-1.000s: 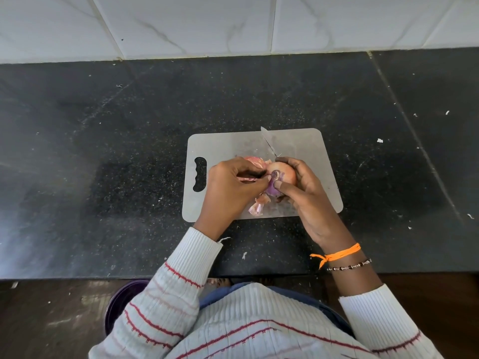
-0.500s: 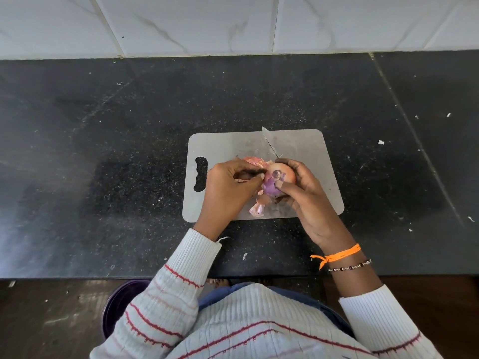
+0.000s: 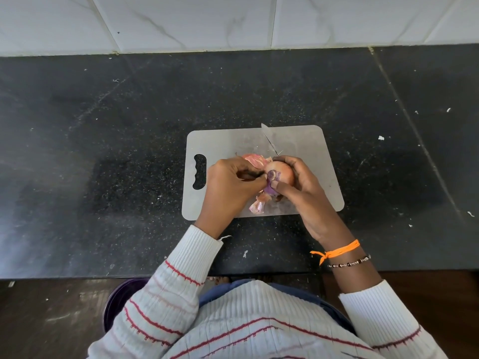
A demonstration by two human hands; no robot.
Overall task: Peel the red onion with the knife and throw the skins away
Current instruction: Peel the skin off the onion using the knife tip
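Note:
The red onion (image 3: 283, 171) is gripped in my right hand (image 3: 308, 200) above the grey cutting board (image 3: 300, 143), its cut end facing me with purple flesh showing. The knife blade (image 3: 268, 140) sticks out past my right fingers toward the wall; its handle is hidden. My left hand (image 3: 228, 189) pinches a strip of onion skin (image 3: 268, 189) at the onion's left side. Loose skin pieces lie on the board, one beyond my left hand (image 3: 252, 159) and one below the onion (image 3: 256, 207).
The board lies on a black stone counter (image 3: 103, 151) with white crumbs scattered over it, backed by a white tiled wall (image 3: 233, 19). A purple bin (image 3: 116, 299) stands on the floor below the counter edge, at my left.
Both hands stay at the onion. My left fingers have shifted slightly along the onion's side, tugging at the skin; more purple flesh shows at the cut end.

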